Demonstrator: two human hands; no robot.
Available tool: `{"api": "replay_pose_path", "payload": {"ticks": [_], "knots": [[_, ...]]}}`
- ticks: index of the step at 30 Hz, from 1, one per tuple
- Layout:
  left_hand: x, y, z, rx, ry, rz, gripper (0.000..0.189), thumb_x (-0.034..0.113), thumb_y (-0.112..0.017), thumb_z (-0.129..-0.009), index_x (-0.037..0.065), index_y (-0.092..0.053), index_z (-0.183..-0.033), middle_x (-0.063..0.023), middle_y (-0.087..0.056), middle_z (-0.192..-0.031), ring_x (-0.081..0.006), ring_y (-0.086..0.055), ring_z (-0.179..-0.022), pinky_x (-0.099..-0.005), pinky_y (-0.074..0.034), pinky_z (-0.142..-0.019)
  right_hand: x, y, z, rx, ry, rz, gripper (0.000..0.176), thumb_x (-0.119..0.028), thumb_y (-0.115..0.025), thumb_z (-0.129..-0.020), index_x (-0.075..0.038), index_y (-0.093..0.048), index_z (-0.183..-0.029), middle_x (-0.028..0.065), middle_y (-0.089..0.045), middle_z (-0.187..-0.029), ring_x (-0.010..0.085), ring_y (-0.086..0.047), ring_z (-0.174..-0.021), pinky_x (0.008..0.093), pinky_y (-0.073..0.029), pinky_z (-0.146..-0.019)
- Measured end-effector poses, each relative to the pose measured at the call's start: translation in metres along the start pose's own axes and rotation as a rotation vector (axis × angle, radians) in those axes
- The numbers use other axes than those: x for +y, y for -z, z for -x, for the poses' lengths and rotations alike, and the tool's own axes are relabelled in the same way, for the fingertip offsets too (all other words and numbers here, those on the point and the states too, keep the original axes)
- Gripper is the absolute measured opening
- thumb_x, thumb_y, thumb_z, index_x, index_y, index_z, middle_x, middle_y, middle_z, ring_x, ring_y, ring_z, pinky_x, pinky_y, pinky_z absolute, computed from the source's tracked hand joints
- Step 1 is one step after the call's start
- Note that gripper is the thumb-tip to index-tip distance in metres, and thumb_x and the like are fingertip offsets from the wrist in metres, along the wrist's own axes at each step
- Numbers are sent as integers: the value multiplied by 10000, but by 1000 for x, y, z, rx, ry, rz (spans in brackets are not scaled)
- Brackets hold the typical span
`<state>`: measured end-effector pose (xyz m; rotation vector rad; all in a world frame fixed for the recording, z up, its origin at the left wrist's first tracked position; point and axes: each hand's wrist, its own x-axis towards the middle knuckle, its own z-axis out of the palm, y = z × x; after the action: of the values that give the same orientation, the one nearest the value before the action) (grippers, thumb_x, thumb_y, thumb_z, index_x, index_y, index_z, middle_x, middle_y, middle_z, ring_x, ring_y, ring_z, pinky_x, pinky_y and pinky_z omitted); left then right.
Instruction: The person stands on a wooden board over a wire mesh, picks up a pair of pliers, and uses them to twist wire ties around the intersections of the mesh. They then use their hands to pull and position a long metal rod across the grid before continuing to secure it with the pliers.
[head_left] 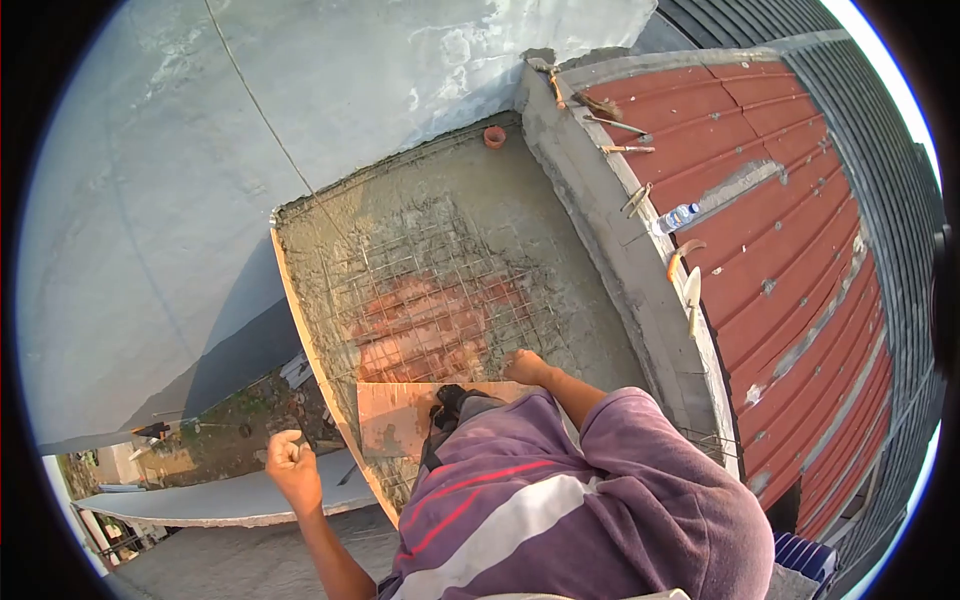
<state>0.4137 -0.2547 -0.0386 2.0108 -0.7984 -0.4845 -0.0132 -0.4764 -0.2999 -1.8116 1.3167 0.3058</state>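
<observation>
My left hand [293, 468] is raised at the lower left, outside the slab's wooden edge board [318, 365], fingers curled, with nothing visible in them. Over the near part of the slab, my right hand [524, 367] is closed, its back toward me; whatever its fingers may hold is hidden. Beside it lies a steel rebar mesh [430, 300], partly sunk in wet concrete [400, 230]. Reddish boards [425, 340] show through the mesh. A dark shoe [448, 400] stands on a flat panel [388, 415] at the slab's near side.
A small bucket [494, 137] sits in the far corner. Along the low wall [590, 190] are a water bottle [676, 218], a trowel [692, 295], a sickle-like blade [686, 254] and other tools. A red metal roof [770, 220] lies right; a drop opens left.
</observation>
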Motion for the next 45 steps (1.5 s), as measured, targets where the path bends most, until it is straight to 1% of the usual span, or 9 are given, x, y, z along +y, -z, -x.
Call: {"api": "replay_pose_path", "payload": {"ticks": [7,11,14,18,19,22,23,31,45], "knots": [[-32,-39,-11,-313,-39,5,429,-146,-580,-787,-44,-677,-1192,40,-456,-724,-56,-457,-659,-228,-405,-609,56,10,70,301,-374,-263,544,-382,-735,-854,-39,-694,-1274,235,-730,-1162,361,-697,-1122,419,-539,-998],[-67,-68,-18,-506,-4,151,545,-92,-609,-882,-60,-548,-1423,-19,-593,-764,-77,-554,-648,-242,-484,-626,88,-29,118,268,-501,-204,543,-393,-739,-852,-53,-702,-1274,224,-728,-1184,360,-685,-1155,418,-532,-1012],[-45,-76,-19,-619,82,47,589,-33,-589,-952,-70,-424,-1516,-92,-672,-813,-120,-620,-601,-275,-535,-619,94,-52,148,154,-548,-205,549,-404,-746,-846,-65,-708,-1276,222,-718,-1217,363,-671,-1181,419,-522,-1027],[-32,-89,-14,-572,164,169,495,11,-584,-976,-96,-486,-1449,-149,-706,-861,-166,-655,-563,-303,-542,-582,107,-81,154,93,-567,-251,551,-415,-752,-843,-73,-713,-1274,231,-710,-1230,368,-664,-1191,418,-515,-1038],[-61,-93,-19,-590,139,114,463,41,-629,-961,-89,-541,-1397,-166,-722,-916,-180,-700,-650,-308,-547,-580,113,-84,153,109,-573,-266,548,-416,-752,-845,-74,-714,-1272,235,-709,-1229,368,-665,-1190,417,-515,-1038],[-63,-97,-14,-718,76,-220,470,83,-699,-922,-81,-589,-1348,-187,-737,-986,-222,-735,-797,-334,-575,-664,121,-72,149,197,-547,-321,555,-424,-753,-854,-69,-708,-1279,240,-708,-1226,367,-664,-1192,418,-515,-1037],[-80,-98,-15,-769,-13,-320,489,115,-748,-884,-75,-617,-1315,-210,-744,-1038,-268,-736,-926,-369,-584,-776,121,-60,148,205,-552,-335,558,-424,-753,-859,-66,-705,-1283,239,-710,-1222,368,-666,-1188,417,-516,-1036],[-107,-121,16,-930,187,-496,483,159,-761,-865,-41,-650,-1290,-225,-759,-1052,-335,-737,-1017,-413,-563,-901,193,15,124,380,-534,-424,531,-364,-743,-892,-30,-678,-1300,221,-730,-1182,348,-689,-1152,408,-534,-1005],[-50,-171,58,-881,182,-455,553,212,-768,-860,-44,-630,-1330,-223,-753,-1099,-266,-729,-1017,-367,-551,-911,278,-2,165,360,-674,-528,516,-316,-772,-876,-14,-685,-1285,212,-726,-1211,331,-694,-1150,401,-534,-1004]]}}
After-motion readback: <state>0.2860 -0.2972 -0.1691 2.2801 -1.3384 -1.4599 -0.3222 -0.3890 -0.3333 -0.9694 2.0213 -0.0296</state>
